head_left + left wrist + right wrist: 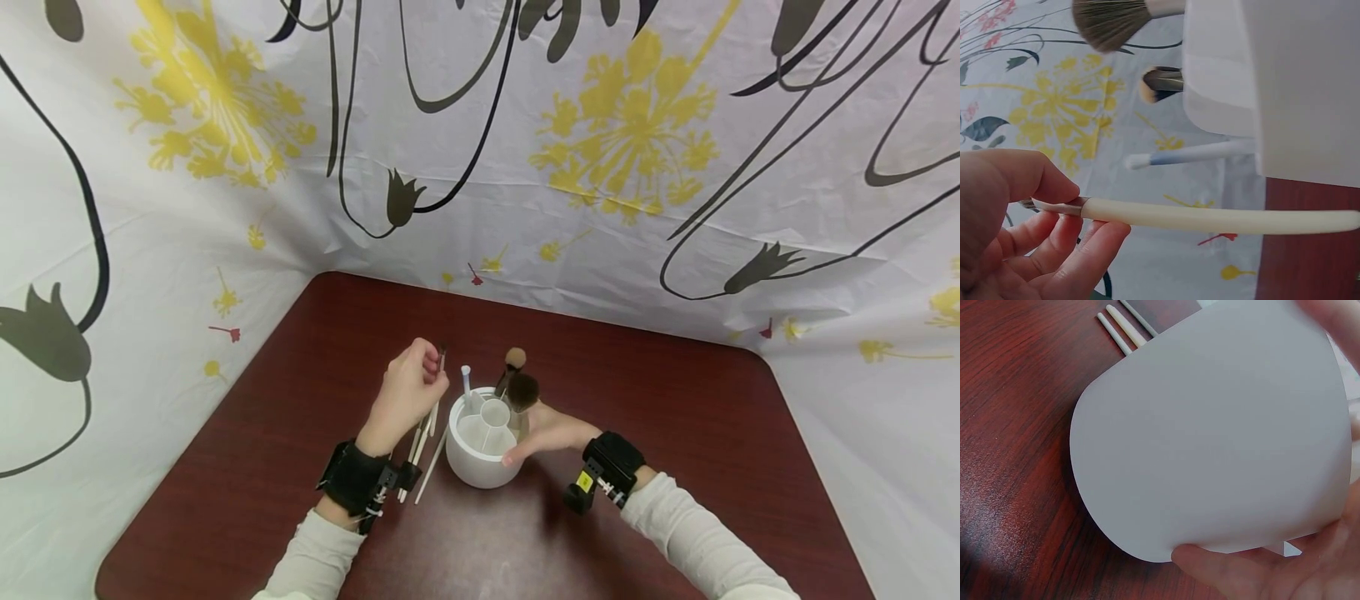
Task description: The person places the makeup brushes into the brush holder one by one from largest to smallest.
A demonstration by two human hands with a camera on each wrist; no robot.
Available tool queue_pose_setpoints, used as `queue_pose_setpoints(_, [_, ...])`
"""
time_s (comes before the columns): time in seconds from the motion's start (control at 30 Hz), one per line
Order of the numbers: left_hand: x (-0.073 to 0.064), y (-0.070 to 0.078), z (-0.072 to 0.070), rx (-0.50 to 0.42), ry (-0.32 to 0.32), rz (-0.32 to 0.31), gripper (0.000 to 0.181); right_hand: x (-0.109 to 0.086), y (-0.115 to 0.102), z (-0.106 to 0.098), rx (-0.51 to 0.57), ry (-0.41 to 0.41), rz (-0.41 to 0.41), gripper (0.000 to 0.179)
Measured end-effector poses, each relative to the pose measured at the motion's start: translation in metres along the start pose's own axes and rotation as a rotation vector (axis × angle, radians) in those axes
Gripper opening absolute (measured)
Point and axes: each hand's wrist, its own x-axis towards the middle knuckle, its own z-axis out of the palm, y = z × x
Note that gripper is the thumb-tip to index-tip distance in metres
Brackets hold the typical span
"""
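My left hand [405, 387] pinches a makeup brush [1210, 217] between thumb and fingertips, close to its metal collar and bristles. The cream handle points away from the palm, just left of a round white brush holder [480, 468]. Around the holder's right side curl the thumb and fingers of my right hand [558, 429]. Inside it are divided compartments. A large dark-bristled brush [522, 392], a tan-tipped brush [515, 358] and a slim brush with a white and blue end [466, 377] stand in it.
Several thin light-handled sticks [431, 468] lie on the dark red wooden table [637, 358] to the holder's left, beneath my left hand. A white flower-patterned cloth [480, 192] hangs behind the table and along its sides.
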Motion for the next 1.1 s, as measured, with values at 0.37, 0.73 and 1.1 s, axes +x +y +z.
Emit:
queue_pose_setpoints(0.37, [0.003, 0.012, -0.001, -0.010, 0.040, 0.049, 0.021, 0.002, 0.014, -0.003, -0.028, 0.006, 0.014, 0.080])
queue_pose_setpoints(0.73, [0.003, 0.018, 0.001, -0.044, 0.046, 0.062, 0.022, 0.002, 0.021, -0.004, -0.040, 0.013, 0.016, 0.080])
queue_pose_setpoints(1.1, [0.002, 0.026, 0.003, -0.126, 0.054, 0.039, 0.022, 0.003, 0.029, -0.006, -0.007, -0.002, 0.020, 0.080])
